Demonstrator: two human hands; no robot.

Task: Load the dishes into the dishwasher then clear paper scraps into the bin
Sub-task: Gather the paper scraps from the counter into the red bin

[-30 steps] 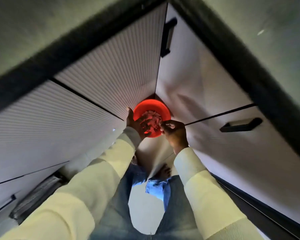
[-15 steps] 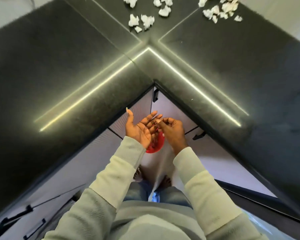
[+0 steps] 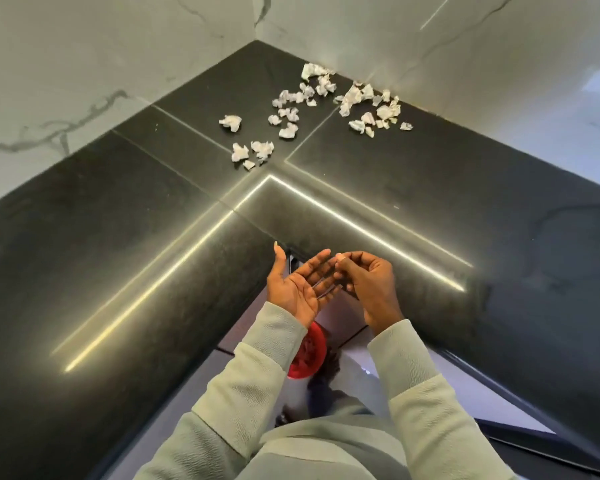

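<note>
Several crumpled white paper scraps [image 3: 321, 105] lie scattered on the black countertop [image 3: 153, 237] near the wall corner. The nearest scraps [image 3: 253, 152] sit just beyond the countertop's inner corner. Both hands hover over that corner's edge. My left hand [image 3: 298, 289] is palm up with straight fingers and holds nothing. My right hand [image 3: 368, 285] has loosely curled fingers whose tips touch the left hand's fingers; I see nothing in it. Below, on the floor, a red bin [image 3: 310, 355] shows between my sleeves, partly hidden by the left forearm.
White marble-patterned walls [image 3: 118, 64] close off the L-shaped counter at the back. Bright light strips reflect along the counter's front. White cabinet fronts [image 3: 347, 317] stand under the counter, and a dark ledge [image 3: 534, 441] runs at lower right.
My view has swung up from the red bin on the floor to the countertop. Both hands rose from the bin to counter height, and the left hand has opened palm up.
</note>
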